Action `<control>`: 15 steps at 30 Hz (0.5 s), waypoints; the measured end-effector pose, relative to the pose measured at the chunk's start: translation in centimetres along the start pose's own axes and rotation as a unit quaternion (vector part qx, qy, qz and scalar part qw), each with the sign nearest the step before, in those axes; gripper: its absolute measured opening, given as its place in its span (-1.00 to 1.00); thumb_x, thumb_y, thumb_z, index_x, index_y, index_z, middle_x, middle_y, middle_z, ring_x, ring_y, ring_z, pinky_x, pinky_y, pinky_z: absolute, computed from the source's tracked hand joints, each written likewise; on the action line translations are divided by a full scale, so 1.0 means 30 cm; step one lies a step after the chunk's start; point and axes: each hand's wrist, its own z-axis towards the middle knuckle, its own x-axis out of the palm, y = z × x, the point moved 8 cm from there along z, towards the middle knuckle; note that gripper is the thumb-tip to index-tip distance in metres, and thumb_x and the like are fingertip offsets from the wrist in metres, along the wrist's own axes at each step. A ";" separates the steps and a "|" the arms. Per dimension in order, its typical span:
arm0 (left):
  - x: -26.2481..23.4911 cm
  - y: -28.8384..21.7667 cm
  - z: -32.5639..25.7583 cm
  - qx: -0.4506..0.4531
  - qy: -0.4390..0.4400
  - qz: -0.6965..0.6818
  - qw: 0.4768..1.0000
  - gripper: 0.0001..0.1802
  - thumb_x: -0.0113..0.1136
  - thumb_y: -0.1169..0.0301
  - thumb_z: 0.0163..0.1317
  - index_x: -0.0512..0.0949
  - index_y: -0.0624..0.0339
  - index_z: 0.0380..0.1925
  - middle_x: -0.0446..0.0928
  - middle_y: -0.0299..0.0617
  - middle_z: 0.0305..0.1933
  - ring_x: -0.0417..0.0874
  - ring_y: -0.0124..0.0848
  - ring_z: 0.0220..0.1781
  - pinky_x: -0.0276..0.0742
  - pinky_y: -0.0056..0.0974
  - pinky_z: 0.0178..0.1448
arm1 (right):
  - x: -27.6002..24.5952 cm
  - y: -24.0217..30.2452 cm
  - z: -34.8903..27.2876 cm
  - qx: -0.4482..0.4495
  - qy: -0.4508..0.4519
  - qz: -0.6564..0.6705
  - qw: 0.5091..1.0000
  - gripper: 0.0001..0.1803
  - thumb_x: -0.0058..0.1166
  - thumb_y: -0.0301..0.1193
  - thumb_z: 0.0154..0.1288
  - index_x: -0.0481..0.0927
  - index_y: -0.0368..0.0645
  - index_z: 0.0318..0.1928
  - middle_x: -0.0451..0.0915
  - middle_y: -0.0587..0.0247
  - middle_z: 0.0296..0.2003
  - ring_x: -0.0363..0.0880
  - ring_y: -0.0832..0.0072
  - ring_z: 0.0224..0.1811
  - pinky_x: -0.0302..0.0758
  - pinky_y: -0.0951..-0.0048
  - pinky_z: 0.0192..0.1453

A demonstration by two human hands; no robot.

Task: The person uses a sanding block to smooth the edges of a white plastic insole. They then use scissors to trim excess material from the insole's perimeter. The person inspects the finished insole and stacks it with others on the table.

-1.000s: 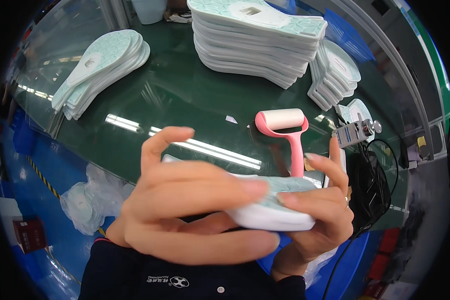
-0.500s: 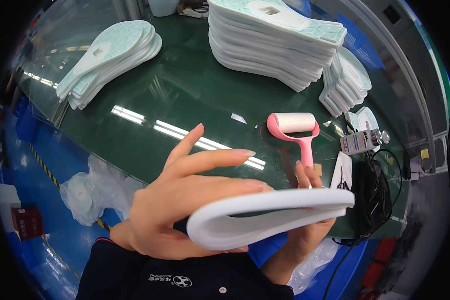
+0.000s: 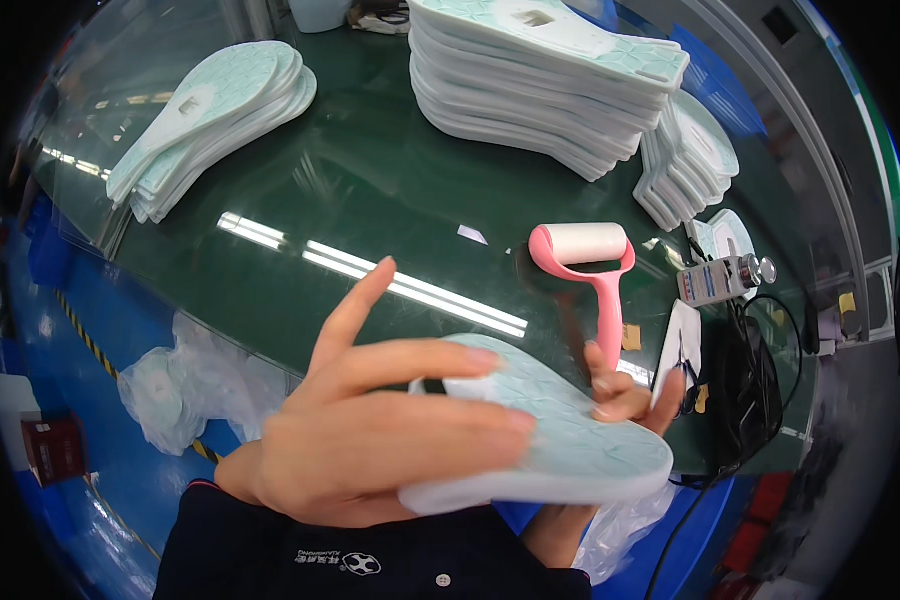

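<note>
In front of my chest is a thick sole-shaped pad (image 3: 580, 435), white at the edge with a pale green patterned top that faces up. My left hand (image 3: 390, 430) grips it at the left end, its fingers across the top and the index finger raised; the fingers are slightly blurred. My right hand (image 3: 625, 392) holds the pad from the far right side, fingertips curled by its rim and the palm hidden beneath. Just beyond the right hand, a pink-handled roller (image 3: 605, 290) with a white cylinder lies on the dark green table (image 3: 390, 200).
A tall stack of similar pads (image 3: 540, 100) stands at the back. Smaller stacks lie at the left (image 3: 215, 120) and right (image 3: 685, 160). A metal-capped bottle (image 3: 715, 282), scissors (image 3: 683, 365) and a black bag (image 3: 748, 400) are at the right. Plastic bags (image 3: 195, 370) sit lower left.
The pad has turned from being bent double, edge toward me, to lying flatter with its green top showing. The right fingers have moved onto its far rim.
</note>
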 end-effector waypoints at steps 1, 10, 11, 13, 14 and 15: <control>-0.008 0.016 -0.017 -0.017 -0.045 0.000 0.999 -0.31 0.46 0.27 -0.32 0.38 0.17 -0.11 0.41 -0.07 -0.03 0.39 -0.14 0.07 0.02 0.28 0.21 | -0.012 0.032 0.015 -0.036 0.028 -0.049 0.998 -0.23 0.15 -0.45 0.00 0.08 -0.11 0.23 0.50 0.33 -0.60 0.50 0.43 -0.35 0.30 -0.04 0.12; 0.070 -0.018 0.041 0.025 0.053 0.081 0.995 -0.64 0.34 0.32 -0.17 0.53 0.10 -0.29 0.55 -0.31 -0.30 0.47 -0.25 0.01 0.06 0.20 0.24 | 0.213 0.219 0.068 -0.133 0.290 -0.416 0.851 -0.37 0.21 -0.34 -0.04 0.16 0.15 0.03 0.58 0.41 -0.27 0.44 0.31 -0.09 0.12 -0.13 0.16; 0.061 -0.015 0.057 0.005 0.021 0.048 0.999 -0.78 0.30 0.41 -0.12 0.55 0.09 -0.39 0.55 -0.40 -0.42 0.53 -0.38 -0.13 0.05 0.26 0.23 | 0.201 0.217 0.067 -0.135 0.283 -0.413 0.855 -0.29 0.23 -0.31 -0.06 0.11 0.08 0.08 0.57 0.37 -0.27 0.39 0.25 -0.01 0.10 -0.14 0.17; 0.064 -0.007 0.051 0.011 0.009 0.012 1.000 -0.79 0.30 0.44 -0.12 0.54 0.09 -0.40 0.55 -0.39 -0.44 0.53 -0.37 -0.14 0.04 0.28 0.22 | 0.177 0.215 0.057 -0.146 0.240 -0.411 0.867 -0.09 0.24 -0.20 -0.10 -0.02 -0.14 0.20 0.53 0.25 -0.30 0.31 0.13 0.08 0.09 -0.11 0.20; 0.061 -0.004 0.042 0.009 0.001 -0.003 1.000 -0.79 0.30 0.45 -0.12 0.54 0.10 -0.41 0.55 -0.39 -0.44 0.53 -0.37 -0.15 0.03 0.30 0.22 | 0.169 0.207 0.043 -0.142 0.230 -0.401 0.875 -0.07 0.19 -0.12 -0.07 -0.04 -0.23 0.20 0.50 0.19 -0.27 0.25 0.08 0.13 0.09 -0.07 0.21; 0.060 -0.005 0.038 0.007 0.002 0.003 1.000 -0.79 0.31 0.45 -0.13 0.54 0.10 -0.42 0.55 -0.39 -0.44 0.53 -0.37 -0.15 0.03 0.31 0.22 | 0.161 0.199 0.030 -0.138 0.220 -0.392 0.883 -0.04 0.14 -0.04 -0.04 -0.05 -0.33 0.21 0.46 0.12 -0.23 0.18 0.02 0.17 0.09 -0.02 0.23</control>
